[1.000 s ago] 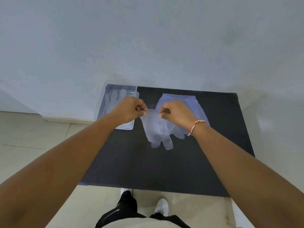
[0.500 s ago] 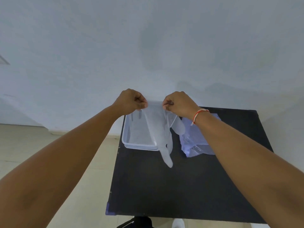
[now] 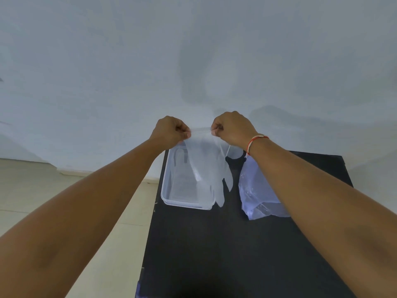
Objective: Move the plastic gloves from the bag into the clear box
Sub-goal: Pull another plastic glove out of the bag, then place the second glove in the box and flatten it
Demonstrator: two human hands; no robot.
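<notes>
A thin see-through plastic glove (image 3: 209,168) hangs fingers down, stretched by its cuff between my left hand (image 3: 170,132) and my right hand (image 3: 232,129), both pinched shut on it. It dangles over the right half of the clear box (image 3: 171,196), which lies on the black table at its far left. Inside the box a faint glove shape shows at the far end. The pale bluish plastic bag (image 3: 255,190) lies flat to the right of the box, partly hidden by my right forearm.
The black table (image 3: 214,254) stands against a white wall (image 3: 193,61). Its left edge runs just beside the box, with beige floor tiles (image 3: 64,201) beyond. A red and white thread band circles my right wrist.
Both hands have lifted the glove off the bag and carried it left, from over the table's middle to over the box. The view has swung left and up.
</notes>
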